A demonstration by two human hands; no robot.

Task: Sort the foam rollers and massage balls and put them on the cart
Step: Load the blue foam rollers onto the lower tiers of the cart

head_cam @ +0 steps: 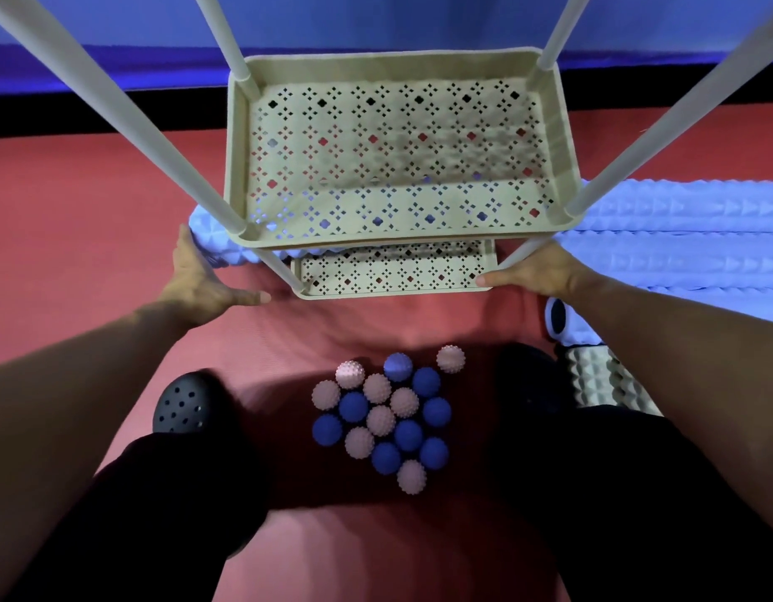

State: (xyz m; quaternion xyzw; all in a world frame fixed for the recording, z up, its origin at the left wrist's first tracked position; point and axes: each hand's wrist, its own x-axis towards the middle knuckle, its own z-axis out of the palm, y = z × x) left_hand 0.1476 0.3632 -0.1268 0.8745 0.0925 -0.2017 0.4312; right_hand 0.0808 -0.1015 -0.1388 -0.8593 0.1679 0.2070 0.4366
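Observation:
The beige cart stands in front of me, with a perforated middle shelf (562,136) and a lower shelf (393,293). A light blue knobbly foam roller (204,236) lies across, just under the middle shelf; only its left end and bits through the holes show. My left hand (197,280) presses flat against that left end, thumb stretched out. My right hand (543,271) is at the cart's right front pole with the thumb pointing left and its fingers hidden under the shelf. Several pink spiky and blue massage balls (382,421) lie clustered on the red mat between my feet.
More light blue foam rollers (680,236) lie on the floor to the right of the cart. A grey knobbly roller (601,384) with a black-and-white end lies by my right leg. White cart poles (128,119) slant up past both hands. My black shoe (184,404) is at the left.

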